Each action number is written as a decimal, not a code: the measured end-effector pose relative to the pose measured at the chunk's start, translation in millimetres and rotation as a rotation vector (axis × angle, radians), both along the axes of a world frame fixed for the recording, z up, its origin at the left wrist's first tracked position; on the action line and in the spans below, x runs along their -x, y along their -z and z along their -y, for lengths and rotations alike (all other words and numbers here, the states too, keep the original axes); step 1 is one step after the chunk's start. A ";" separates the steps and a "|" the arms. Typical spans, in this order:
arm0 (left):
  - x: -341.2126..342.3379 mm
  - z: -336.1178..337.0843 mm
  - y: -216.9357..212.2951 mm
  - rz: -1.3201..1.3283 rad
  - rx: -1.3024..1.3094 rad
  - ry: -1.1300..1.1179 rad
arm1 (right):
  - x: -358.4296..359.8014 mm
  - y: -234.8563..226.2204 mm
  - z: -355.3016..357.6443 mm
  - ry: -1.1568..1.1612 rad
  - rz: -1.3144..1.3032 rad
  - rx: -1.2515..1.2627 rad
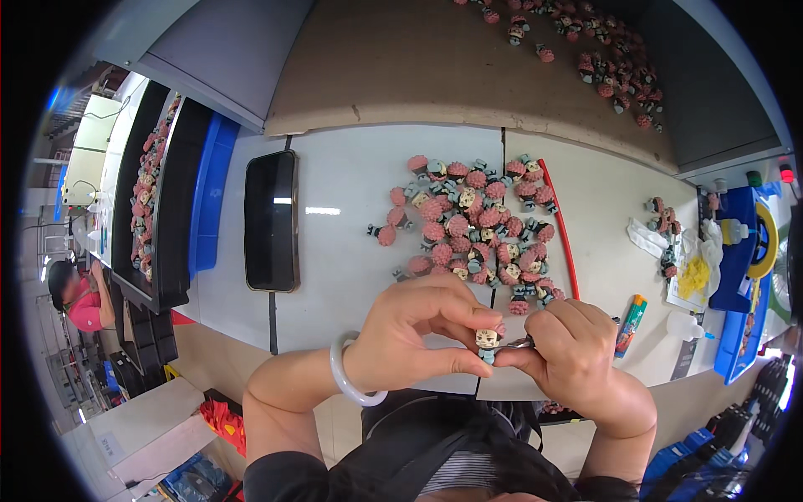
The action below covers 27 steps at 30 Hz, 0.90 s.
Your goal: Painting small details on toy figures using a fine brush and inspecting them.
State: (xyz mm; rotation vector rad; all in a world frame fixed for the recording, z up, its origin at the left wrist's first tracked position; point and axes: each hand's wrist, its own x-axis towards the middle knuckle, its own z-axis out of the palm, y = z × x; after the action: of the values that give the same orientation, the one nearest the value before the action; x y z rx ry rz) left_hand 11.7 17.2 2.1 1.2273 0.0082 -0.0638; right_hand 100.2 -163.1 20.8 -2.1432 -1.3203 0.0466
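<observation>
Between the thumb and fingers of my left hand (410,322) is a small figurine (487,340) with pink hair, a pale face and a grey-blue lower body. My right hand (573,347) is closed around a slim metal tool (522,343). Its tip reaches the figurine's side; the rest is hidden in the fist, so I cannot tell its exact kind. Just beyond both hands, a loose pile of similar pink-haired figurines (458,226) covers the middle of the white table (351,251).
A black phone (272,222) lies left of the pile, a red strip (562,230) right of it. Further right are a lighter (631,325), a white bottle (684,326) and a yellow tape roll (763,243). A brown shelf (401,67) holds more figurines. Another person (84,301) sits far left.
</observation>
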 end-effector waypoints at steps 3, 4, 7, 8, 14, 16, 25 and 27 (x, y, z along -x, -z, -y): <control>-0.1 -0.5 0.2 -0.001 -0.001 0.004 | 0.2 -0.4 -0.6 -0.005 -0.007 0.007; 0.1 -0.5 0.2 -0.002 -0.001 0.003 | 0.3 -0.7 -0.9 -0.006 -0.007 0.014; 0.4 -0.1 0.9 -0.007 0.005 -0.001 | 0.9 -0.5 -1.6 -0.003 -0.028 0.028; 0.3 0.4 1.3 -0.011 0.009 -0.008 | 0.7 0.0 -2.0 -0.004 -0.029 0.028; -1.7 -0.3 1.2 -0.060 0.047 0.036 | -6.4 5.1 -1.1 -0.084 -0.177 0.060; -2.1 -1.8 -0.2 -0.076 0.076 0.068 | -8.3 12.2 -0.4 -0.163 -0.369 0.004; -2.4 2.3 -0.6 -0.034 0.144 0.017 | -6.9 0.2 -0.6 -0.024 -0.074 -0.045; -2.0 2.2 -2.8 -0.027 0.123 0.032 | -5.2 -1.5 0.8 -0.013 -0.050 -0.034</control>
State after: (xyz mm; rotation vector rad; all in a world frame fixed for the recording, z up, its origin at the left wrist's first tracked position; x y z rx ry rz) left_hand 13.7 15.0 4.9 1.1035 0.0084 -0.1070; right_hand 105.4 -164.0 22.3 -2.0912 -1.2979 0.0817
